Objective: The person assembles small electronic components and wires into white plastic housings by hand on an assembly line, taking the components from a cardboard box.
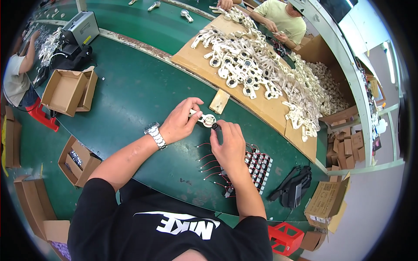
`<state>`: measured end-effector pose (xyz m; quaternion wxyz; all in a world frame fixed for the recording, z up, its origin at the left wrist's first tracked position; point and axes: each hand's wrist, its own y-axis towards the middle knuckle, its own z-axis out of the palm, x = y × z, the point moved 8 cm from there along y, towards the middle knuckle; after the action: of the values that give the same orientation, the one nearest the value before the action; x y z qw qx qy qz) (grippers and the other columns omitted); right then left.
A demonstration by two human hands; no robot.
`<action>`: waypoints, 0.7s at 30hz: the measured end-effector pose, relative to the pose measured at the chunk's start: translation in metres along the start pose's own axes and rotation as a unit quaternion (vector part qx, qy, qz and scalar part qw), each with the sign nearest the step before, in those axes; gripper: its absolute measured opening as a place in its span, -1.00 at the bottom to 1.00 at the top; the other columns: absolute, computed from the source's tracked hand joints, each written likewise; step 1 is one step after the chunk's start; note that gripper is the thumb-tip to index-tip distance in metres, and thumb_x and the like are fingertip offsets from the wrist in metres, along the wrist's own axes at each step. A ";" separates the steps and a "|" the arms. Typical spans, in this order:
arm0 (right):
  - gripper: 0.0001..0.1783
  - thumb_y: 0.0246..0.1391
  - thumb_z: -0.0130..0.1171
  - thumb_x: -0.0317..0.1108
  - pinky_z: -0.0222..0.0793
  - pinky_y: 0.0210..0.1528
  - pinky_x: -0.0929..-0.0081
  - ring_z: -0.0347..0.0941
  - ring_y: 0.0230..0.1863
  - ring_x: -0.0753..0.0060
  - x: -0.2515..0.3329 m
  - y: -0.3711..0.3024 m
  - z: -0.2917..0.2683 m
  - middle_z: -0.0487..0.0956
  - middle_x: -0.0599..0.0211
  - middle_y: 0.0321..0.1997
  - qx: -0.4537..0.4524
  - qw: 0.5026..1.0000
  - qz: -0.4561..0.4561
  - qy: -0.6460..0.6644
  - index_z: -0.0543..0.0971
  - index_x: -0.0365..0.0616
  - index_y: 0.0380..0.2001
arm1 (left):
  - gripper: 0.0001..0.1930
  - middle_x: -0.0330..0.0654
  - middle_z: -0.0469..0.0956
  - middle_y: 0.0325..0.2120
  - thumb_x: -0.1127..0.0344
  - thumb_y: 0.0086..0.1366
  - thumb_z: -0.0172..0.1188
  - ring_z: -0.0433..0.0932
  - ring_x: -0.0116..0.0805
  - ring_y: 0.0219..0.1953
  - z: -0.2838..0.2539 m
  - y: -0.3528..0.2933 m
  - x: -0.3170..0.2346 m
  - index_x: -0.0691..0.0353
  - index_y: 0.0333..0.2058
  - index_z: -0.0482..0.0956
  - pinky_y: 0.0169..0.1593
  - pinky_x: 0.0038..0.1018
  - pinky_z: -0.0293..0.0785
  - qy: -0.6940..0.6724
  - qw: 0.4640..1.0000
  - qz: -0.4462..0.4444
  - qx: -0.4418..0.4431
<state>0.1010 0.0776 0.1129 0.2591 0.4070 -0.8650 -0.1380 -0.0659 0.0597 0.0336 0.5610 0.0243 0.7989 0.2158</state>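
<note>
My left hand (pixel 179 122) is closed round the handle of a white plastic housing (pixel 209 118) with a round ring end, held just above the green table. At the ring's near right edge, my right hand (pixel 230 144) pinches a small black part (pixel 216 126); whether it sits in the ring I cannot tell. Under and beside my right forearm stand small motor-like parts (pixel 261 167) in tight rows, their thin red wires (pixel 210 162) fanned out to the left. A worn wooden block (pixel 219 102) lies just beyond the housing.
Many similar white housings (pixel 248 69) are heaped on a cardboard sheet (pixel 191 54) beyond my hands. Two stacked cardboard trays (pixel 65 92) stand at left. A black pouch (pixel 292 187) lies at right. Other people (pixel 283 19) work at the far side and far left.
</note>
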 end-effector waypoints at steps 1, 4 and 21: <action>-0.67 0.04 0.45 -0.48 0.49 -0.09 0.14 0.55 -0.13 0.00 0.001 0.000 0.001 0.64 0.14 -0.20 -0.006 1.000 -0.003 -0.008 0.63 -0.21 -0.11 | -0.67 -0.06 0.53 -0.23 0.32 0.52 0.15 0.56 -0.07 -0.21 -0.002 0.000 -0.008 0.28 0.16 0.37 -0.08 -0.23 0.52 0.048 0.998 0.045 -0.015; -0.67 0.02 0.45 -0.50 0.48 -0.10 0.14 0.54 -0.15 0.02 0.009 0.002 -0.003 0.62 0.16 -0.21 -0.043 0.998 -0.044 -0.028 0.62 -0.21 -0.11 | -0.67 -0.08 0.57 -0.22 0.32 0.52 0.17 0.58 -0.14 -0.18 -0.004 -0.002 -0.023 0.30 0.15 0.40 -0.06 -0.26 0.52 0.104 0.990 0.085 -0.037; -0.67 0.03 0.43 -0.51 0.50 -0.14 0.15 0.51 -0.19 0.04 0.001 -0.002 0.013 0.59 0.16 -0.23 -0.003 0.999 -0.040 0.018 0.64 -0.24 -0.09 | -0.69 -0.19 0.71 -0.39 0.36 0.45 0.33 0.60 -0.54 -0.38 0.003 -0.010 -0.012 0.31 0.01 0.40 -0.26 -0.51 0.50 -0.058 0.994 -0.071 -0.066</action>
<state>0.0948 0.0758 0.1018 0.2697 0.4433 -0.8427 -0.1436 -0.0568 0.0484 0.0400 0.6207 -0.0570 0.7485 0.2264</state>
